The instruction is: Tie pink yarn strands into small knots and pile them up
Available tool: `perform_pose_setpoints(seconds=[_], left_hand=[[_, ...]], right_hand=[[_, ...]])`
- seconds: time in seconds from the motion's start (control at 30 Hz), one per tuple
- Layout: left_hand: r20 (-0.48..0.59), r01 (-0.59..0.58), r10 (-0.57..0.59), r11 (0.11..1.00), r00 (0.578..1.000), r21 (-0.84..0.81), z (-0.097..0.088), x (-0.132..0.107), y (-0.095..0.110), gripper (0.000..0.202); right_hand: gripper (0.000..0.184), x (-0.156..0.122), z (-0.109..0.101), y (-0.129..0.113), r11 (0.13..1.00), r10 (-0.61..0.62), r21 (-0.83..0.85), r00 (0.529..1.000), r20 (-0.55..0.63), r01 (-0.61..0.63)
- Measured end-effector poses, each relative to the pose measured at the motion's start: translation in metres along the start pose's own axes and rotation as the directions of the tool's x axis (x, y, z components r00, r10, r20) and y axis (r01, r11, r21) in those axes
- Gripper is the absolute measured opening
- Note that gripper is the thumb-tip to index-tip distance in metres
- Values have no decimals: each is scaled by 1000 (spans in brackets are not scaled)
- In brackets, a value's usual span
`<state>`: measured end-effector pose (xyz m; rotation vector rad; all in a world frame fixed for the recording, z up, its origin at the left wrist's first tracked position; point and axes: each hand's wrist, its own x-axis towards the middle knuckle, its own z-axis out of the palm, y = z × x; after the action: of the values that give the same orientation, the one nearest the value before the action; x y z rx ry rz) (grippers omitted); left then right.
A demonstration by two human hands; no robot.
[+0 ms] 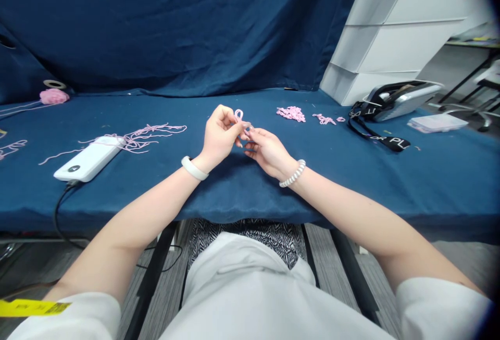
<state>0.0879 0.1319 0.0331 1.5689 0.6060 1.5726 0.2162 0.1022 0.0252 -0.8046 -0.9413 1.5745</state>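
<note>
Both hands meet above the middle of the blue cloth. My left hand [222,134] pinches a pink cord [238,114], whose small loop stands up above the fingertips. My right hand [267,150] is closed on the lower part of the same cord, thumb and finger pressed together close to the left fingertips. How the cord runs between the fingers is hidden. To the right of the hands lie a pile of small pink cord pieces [291,114] and a smaller group of pink pieces [324,119].
A white power bank [91,159] with a black cable rests on loose pink strands [156,130] at left. Farther back are a pink flower-like ball [53,96] and a tape roll [54,84]. At right stand a grey case [406,101], its black strap [385,141] and a flat clear box [437,123].
</note>
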Motion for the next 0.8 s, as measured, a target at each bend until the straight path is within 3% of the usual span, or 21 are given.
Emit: perform_pose_setpoints(seconds=[0.17, 0.4, 0.67, 0.8], left_hand=[[-1, -44, 44, 992, 999, 115, -1, -1, 3, 27], [-15, -53, 55, 990, 998, 128, 2, -2, 6, 22], [24, -13, 9, 987, 1000, 163, 1, -2, 7, 13], [2, 69, -69, 993, 998, 97, -1, 2, 4, 12]], right_hand=[[16, 0, 1, 0, 1000, 4, 1, 1000, -11, -4], [15, 0, 1, 1, 1000, 5, -7, 1000, -19, -5], [15, -1, 1, -1, 1000, -1, 3, 1000, -11, 1], [15, -3, 2, -2, 1000, 14, 17, 1000, -22, -13]])
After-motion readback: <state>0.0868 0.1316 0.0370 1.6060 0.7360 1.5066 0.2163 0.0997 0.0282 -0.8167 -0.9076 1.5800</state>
